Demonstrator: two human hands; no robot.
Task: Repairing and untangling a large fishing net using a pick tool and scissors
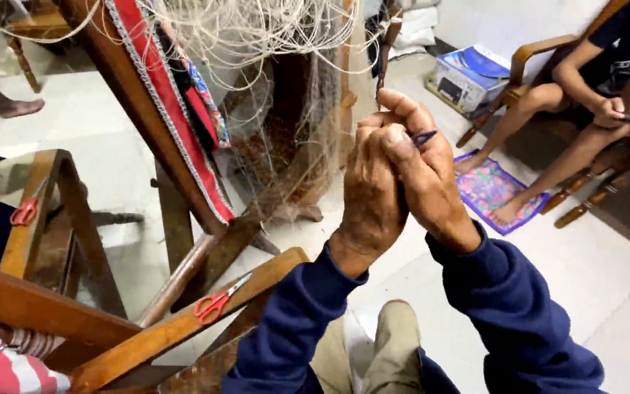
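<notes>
A pale tiled floor [599,277] filled the lower and right parts of the view, and a wooden frame [184,241] of slanted brown beams occupied the left and centre. A fishing net [271,44] of fine pale cord hung from the top of the view over the frame and ran down toward the floor behind the hands. A padded strip of red fabric with a grey edging [169,109] lay along one slanted beam. At the upper right a seated person's bare legs [548,131] rested beside a wooden chair, one foot on a small patterned mat [486,191], and a blue-and-white cardboard box [468,76] stood just behind. The person's own arms, in dark blue sleeves, rose from the bottom edge. The left hand [370,197] and the right hand [421,171] were pressed together in the centre of the view, in front of the net. The right hand was closed around a thin dark netting needle [423,136], of which only the tip showed past the fingers. The left hand was curled shut against the right; what it gripped could not be told. One pair of red-handled scissors [213,305] lay on the nearest beam, lower left of the hands, and a second pair [25,211] lay on a beam at far left.
</notes>
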